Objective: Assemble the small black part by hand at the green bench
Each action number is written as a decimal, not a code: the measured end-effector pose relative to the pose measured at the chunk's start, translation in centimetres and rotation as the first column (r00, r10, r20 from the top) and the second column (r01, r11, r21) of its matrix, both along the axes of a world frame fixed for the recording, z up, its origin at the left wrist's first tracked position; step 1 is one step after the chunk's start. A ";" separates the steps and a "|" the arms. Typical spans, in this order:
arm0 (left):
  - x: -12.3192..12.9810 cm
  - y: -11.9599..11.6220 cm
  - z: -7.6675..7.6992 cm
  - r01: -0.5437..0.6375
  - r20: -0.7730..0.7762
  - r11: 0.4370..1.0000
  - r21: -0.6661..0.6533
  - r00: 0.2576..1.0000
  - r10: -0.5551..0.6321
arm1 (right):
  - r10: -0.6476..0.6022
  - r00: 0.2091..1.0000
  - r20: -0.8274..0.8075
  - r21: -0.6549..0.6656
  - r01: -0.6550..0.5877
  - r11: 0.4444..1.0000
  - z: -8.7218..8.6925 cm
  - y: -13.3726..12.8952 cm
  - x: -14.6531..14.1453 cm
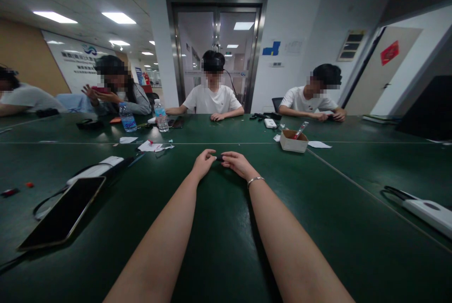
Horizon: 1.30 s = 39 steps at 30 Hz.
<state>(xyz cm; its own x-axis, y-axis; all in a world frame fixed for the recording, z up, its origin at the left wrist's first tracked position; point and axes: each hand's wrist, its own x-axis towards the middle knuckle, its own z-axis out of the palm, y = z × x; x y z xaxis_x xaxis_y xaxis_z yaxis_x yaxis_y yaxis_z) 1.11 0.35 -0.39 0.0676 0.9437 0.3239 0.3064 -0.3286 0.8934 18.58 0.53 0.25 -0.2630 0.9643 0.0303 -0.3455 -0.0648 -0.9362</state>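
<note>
In the head view, a small black object (219, 157) sits between my two hands, low over the green table; its exact kind is too small to make out. My right hand (240, 164), with a silver bracelet (255, 180) at the wrist, pinches its right end between thumb and fingers. At the other end, the thumb and fingertips of my left hand (203, 163) close in on it and appear to touch it. My fingers hide part of the object.
A phone (65, 213) and a white device (95, 170) with a cable lie left. A small box (294, 141) stands beyond my right hand, bottles (127, 118) and paper scraps (151, 146) beyond my left. Another white device (429, 213) lies far right. Several people sit around the table (219, 246).
</note>
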 end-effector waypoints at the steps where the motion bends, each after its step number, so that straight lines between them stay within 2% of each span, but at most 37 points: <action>1: 0.0 0.0 0.0 0.006 0.001 1.000 -0.014 1.000 -0.006 | 0.000 1.000 -0.001 0.001 0.000 1.000 0.0 0.0 0.0; 10: -0.1 0.4 -0.5 0.019 -0.006 1.000 -0.019 1.000 -0.019 | -0.009 1.000 0.014 -0.009 0.009 1.000 0.3 -0.3 0.0; 19: 0.1 -0.2 0.1 0.035 -0.002 0.999 -0.033 0.999 -0.035 | -0.013 0.999 0.032 -0.014 0.014 1.000 0.3 -0.3 -0.1; 27: 0.0 0.2 -0.3 0.044 -0.017 0.998 -0.040 0.999 -0.045 | -0.016 0.999 0.038 -0.017 0.016 1.000 0.5 -0.5 -0.1; 34: 0.0 -0.2 -0.1 -0.005 -0.040 0.999 -0.048 0.999 0.003 | -0.015 1.000 0.022 -0.007 0.015 1.000 0.5 -0.5 -0.2; 39: 0.0 -0.1 -0.2 0.029 -0.023 0.998 -0.052 0.999 -0.030 | -0.006 1.000 0.030 -0.008 0.006 1.000 0.4 -0.5 -0.2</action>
